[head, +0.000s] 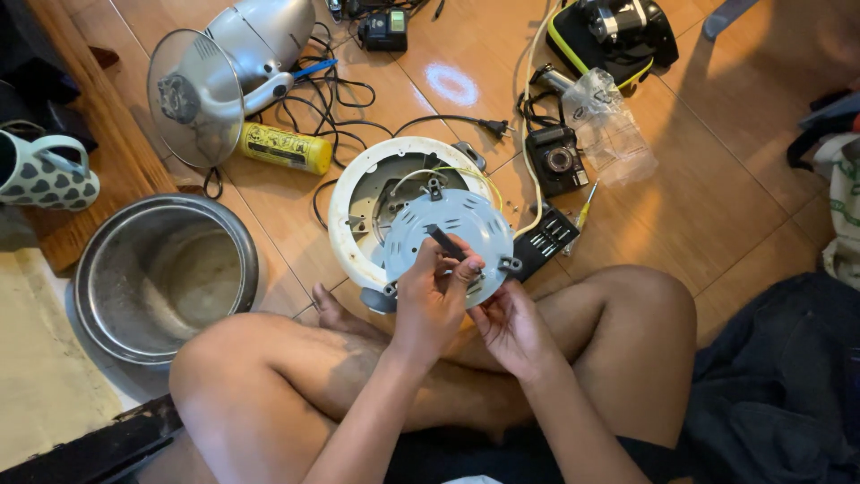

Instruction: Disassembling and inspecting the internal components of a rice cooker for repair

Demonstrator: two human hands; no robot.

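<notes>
Person sits cross-legged on the brown tiled floor [717, 206], both hands over a round grey perforated metal base plate [452, 235]. The plate is tilted up over the open underside of a round white plastic cooker body [345, 202], just ahead of the knees.

Left hand [433, 300]: fingers closed around a short black bar-shaped tool or handle [445, 243], its tip on the plate face. Right hand [512, 327]: fingers curled at the plate's lower right edge, seems to steady it; whether it pinches something small, cannot tell.

Doing this well, judged: keep the plate braced by its rim so it does not swing on the yellow wire [466, 175] running into the body; keep the tool square to the plate; avoid tugging the wiring.

Containers:
- round steel inner pot [161, 273], floor left of knee: looks empty, stained bottom.
- white cooker body: wires and brackets inside.
- clear plastic bag [609, 130]: contents unclear.
- white mug with dark heart spots [49, 175] on wooden ledge: inside not visible.
- small black case of screwdriver bits [546, 240], touching plate's right side: bits in rows.
</notes>
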